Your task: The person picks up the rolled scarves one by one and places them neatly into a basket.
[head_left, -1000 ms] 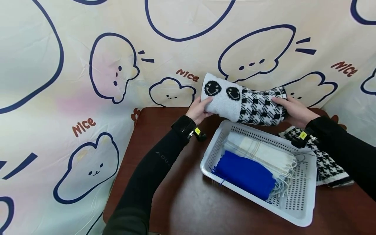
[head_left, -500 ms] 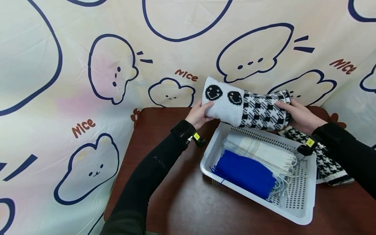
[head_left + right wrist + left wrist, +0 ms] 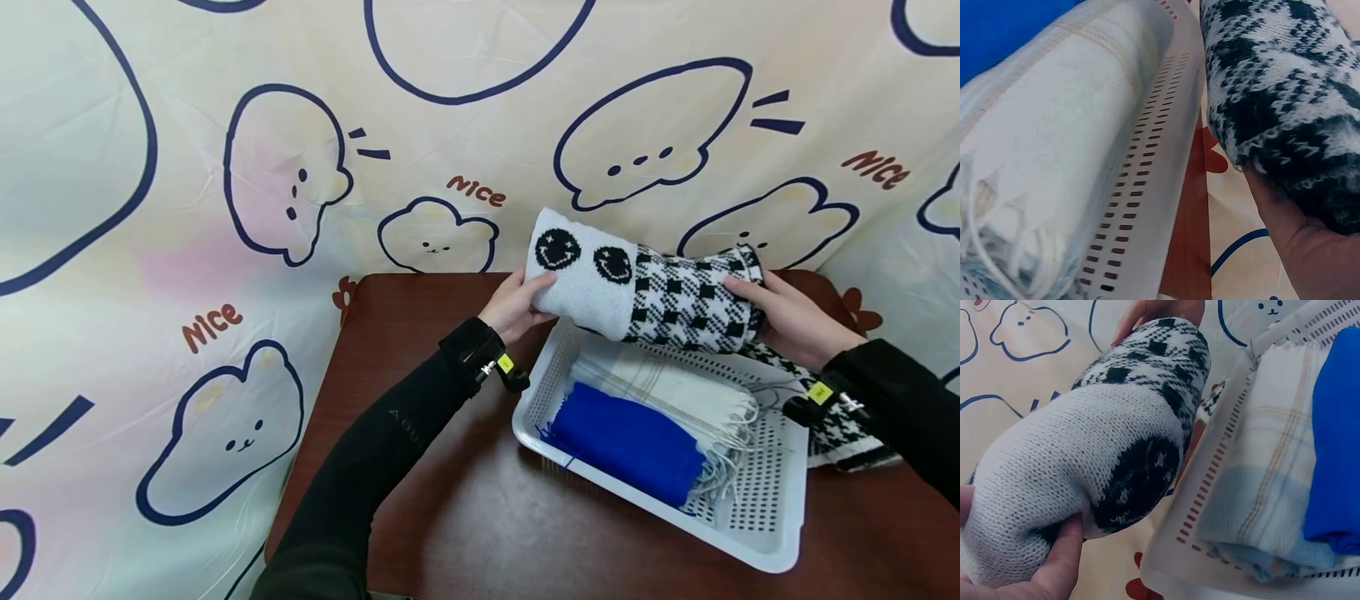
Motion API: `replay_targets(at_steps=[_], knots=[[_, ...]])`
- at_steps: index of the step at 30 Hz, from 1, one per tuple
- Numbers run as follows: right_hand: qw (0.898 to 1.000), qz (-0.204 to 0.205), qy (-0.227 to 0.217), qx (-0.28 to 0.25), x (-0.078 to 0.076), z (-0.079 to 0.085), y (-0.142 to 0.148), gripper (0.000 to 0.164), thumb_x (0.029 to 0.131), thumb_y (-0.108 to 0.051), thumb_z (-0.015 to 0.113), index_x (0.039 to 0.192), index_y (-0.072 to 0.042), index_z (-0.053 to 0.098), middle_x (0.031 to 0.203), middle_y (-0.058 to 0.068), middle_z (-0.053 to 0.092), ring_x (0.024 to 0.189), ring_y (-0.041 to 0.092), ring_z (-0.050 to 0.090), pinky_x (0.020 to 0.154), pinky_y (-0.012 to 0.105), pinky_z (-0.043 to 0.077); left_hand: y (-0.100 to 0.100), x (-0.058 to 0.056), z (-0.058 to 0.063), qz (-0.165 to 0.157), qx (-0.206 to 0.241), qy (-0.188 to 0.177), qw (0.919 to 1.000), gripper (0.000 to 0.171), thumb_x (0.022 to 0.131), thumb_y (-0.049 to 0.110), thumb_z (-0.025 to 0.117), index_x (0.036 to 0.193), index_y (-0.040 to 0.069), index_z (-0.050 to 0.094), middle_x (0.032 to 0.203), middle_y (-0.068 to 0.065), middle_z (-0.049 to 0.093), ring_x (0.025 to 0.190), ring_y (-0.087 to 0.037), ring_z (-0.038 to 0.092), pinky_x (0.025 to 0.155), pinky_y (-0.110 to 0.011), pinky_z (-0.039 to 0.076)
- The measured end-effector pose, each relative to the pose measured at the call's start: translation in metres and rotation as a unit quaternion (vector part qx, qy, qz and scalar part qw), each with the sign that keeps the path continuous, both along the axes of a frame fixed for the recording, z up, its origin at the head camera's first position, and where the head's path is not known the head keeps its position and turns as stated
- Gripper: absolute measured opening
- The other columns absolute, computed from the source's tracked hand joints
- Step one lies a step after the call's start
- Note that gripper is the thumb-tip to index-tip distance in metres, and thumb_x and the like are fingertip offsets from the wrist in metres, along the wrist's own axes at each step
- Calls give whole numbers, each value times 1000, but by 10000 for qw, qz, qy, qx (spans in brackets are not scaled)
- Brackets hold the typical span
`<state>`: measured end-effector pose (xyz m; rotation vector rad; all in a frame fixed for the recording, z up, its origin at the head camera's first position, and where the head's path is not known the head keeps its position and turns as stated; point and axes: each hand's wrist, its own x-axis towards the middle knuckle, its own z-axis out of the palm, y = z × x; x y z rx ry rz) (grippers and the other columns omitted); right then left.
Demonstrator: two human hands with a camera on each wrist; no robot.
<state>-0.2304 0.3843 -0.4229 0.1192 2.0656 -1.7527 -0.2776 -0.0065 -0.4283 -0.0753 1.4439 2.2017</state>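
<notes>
Between both hands hangs a rolled knitted scarf (image 3: 693,300), white with black smiley faces on its left part and black-and-white houndstooth on its right. My left hand (image 3: 516,307) grips the white end, thumb on top; in the left wrist view the thumb (image 3: 1063,559) dents the knit. The houndstooth end is held by my right hand (image 3: 802,321), its thumb along the front. Below the roll, overlapped by it in the head view, stands a white plastic basket (image 3: 750,546). Inside lie a rolled blue scarf (image 3: 626,442) and a folded cream plaid scarf (image 3: 675,383) with fringes.
Another houndstooth scarf (image 3: 843,437) lies to the right of the basket, partly covered by my right arm. The brown table (image 3: 465,517) carries the basket. Behind it hangs a patterned cloth backdrop (image 3: 315,50) close to the table's far edge.
Both hands have brought the rolled scarf slightly right and down, so it now overlaps the basket's far rim more. The scarves in the basket have stayed put.
</notes>
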Motion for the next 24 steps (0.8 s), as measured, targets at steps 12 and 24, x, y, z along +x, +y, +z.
replay_targets(at_steps=[12, 24], knots=[[9985, -146, 53, -534, 25, -7, 9, 31, 116, -35, 47, 144, -38, 35, 124, -21, 60, 107, -2, 64, 83, 21, 57, 3, 13, 1, -151, -66, -58, 9998, 57, 111, 15, 60, 163, 12, 37, 151, -12, 48, 138, -33, 49, 121, -58, 40], [9984, -37, 171, -546, 55, -18, 14, 38, 118, -31, 41, 153, -39, 29, 127, -21, 58, 108, -3, 63, 82, 20, 57, 3, 34, -8, -328, -157, -56, 9993, 57, 111, 14, 60, 163, 11, 38, 151, -14, 49, 132, -31, 52, 120, -58, 41]])
